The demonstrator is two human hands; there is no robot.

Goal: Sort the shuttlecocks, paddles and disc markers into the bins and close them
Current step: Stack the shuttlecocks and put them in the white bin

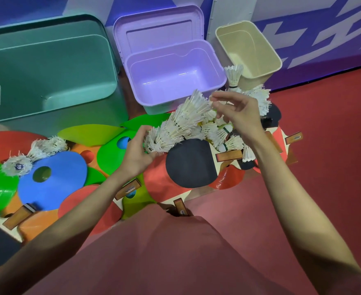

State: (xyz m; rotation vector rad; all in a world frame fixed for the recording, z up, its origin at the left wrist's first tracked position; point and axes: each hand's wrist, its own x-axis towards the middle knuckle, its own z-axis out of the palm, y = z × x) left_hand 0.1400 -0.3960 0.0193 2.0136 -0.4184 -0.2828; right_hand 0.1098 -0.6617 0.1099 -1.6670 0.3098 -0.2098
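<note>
Left hand [137, 150] gripping the near end of a long nested shuttlecock stack [176, 124], held above the paddles [189, 162] and disc markers [52, 179] strewn on the red floor [328, 158]. Right hand [238, 112] pinching the stack's far end, other fingers loosely curled. Beyond, open: teal bin [47, 73] left, purple bin [171, 75] centre, cream bin [249, 47] right.

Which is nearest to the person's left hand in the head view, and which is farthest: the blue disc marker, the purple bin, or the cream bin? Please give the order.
From the left hand:
1. The blue disc marker, lying on the floor to the hand's left.
2. The purple bin, open, behind the hand.
3. The cream bin, at the far right by the wall.
</note>
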